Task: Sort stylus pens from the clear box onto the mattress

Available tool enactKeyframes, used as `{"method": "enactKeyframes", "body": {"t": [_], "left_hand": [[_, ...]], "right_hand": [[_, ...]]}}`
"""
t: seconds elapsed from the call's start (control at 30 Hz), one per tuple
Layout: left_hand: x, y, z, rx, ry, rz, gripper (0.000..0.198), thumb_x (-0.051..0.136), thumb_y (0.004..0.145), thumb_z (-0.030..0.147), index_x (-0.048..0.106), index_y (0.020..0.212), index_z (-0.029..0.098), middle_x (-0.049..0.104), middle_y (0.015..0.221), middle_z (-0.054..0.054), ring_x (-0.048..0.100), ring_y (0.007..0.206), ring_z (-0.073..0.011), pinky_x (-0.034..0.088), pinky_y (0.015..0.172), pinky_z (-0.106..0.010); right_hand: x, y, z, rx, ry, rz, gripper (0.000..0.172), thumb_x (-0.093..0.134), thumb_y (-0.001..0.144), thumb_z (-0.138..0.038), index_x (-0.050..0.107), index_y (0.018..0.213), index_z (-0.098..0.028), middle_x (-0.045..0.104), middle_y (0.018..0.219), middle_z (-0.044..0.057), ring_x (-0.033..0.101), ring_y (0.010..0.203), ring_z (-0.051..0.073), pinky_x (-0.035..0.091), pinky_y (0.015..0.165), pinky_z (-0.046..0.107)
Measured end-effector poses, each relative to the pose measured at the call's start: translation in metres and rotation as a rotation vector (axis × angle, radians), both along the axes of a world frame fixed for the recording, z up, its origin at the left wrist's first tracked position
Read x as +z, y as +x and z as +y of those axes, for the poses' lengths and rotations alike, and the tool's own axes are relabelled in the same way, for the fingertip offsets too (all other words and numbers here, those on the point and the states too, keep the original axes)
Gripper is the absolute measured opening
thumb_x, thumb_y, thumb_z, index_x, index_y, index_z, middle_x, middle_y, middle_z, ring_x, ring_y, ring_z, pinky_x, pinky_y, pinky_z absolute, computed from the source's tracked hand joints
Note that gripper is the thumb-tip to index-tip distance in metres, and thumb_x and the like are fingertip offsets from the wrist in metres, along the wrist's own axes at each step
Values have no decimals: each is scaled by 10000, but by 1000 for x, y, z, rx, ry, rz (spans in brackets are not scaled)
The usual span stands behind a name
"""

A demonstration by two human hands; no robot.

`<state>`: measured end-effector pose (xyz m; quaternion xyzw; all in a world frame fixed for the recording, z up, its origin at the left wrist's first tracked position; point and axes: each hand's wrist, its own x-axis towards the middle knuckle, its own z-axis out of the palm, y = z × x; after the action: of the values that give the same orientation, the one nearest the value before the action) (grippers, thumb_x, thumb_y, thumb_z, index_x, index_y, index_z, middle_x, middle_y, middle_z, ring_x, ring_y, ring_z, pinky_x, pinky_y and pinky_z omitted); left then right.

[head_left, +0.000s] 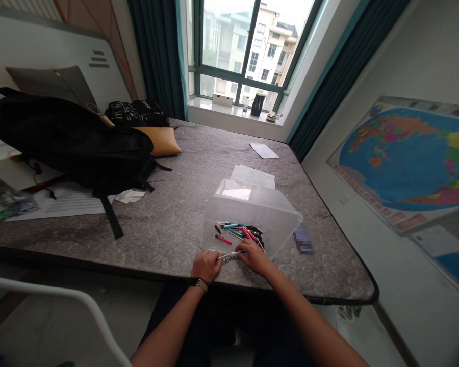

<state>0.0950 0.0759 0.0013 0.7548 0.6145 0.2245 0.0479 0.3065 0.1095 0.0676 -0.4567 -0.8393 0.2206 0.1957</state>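
Observation:
Between my two hands is a slim white pen, held level just above the near edge of the mattress. My left hand, with a watch at its wrist, is closed on the pen's left end. The fingers of my right hand pinch the other end. Just beyond them a clear plastic box lies tipped with its opening towards me. Inside it are several pens in a loose heap, among them a red pen lying apart and a teal pen.
A black backpack and a tan pouch lie on the mattress at left. Paper sheets are behind the box, and a blurred bluish item is to its right. A white curved rail stands at lower left.

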Motion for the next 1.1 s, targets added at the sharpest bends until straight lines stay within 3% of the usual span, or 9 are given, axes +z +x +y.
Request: {"method": "enactKeyframes", "body": {"t": [0.3, 0.43, 0.63, 1.1], "left_hand": [[0, 0, 0, -2, -5, 30, 284, 472, 903, 344, 630, 704, 219, 609, 688, -65, 561, 732, -216, 310, 657, -321], [0, 0, -1, 5, -18, 25, 212, 522, 874, 403, 634, 858, 224, 616, 732, -57, 568, 747, -222, 332, 687, -317], [-2, 0, -3, 16, -19, -18, 337, 558, 840, 475, 611, 1056, 222, 636, 787, -61, 586, 766, -237, 359, 713, -325], [-9, -2, -1, 12, -21, -26, 317, 568, 817, 404, 606, 1073, 220, 641, 795, -60, 596, 777, -242, 377, 741, -330]], "right_hand": [[-4, -16, -3, 40, -7, -39, 135, 653, 822, -167, 701, 933, -227, 608, 949, 45, 576, 951, 189, 436, 867, 309], [-6, -28, -6, 81, -20, -42, 139, 638, 839, -183, 704, 952, -227, 615, 953, 50, 580, 939, 192, 439, 860, 304], [-11, -41, -6, 103, -17, -32, 155, 656, 827, -191, 713, 966, -227, 624, 948, 54, 585, 923, 196, 444, 851, 309], [-12, -49, 1, 141, -33, -77, 166, 629, 829, -171, 717, 962, -216, 634, 925, 49, 605, 841, 177, 450, 780, 267]]}}
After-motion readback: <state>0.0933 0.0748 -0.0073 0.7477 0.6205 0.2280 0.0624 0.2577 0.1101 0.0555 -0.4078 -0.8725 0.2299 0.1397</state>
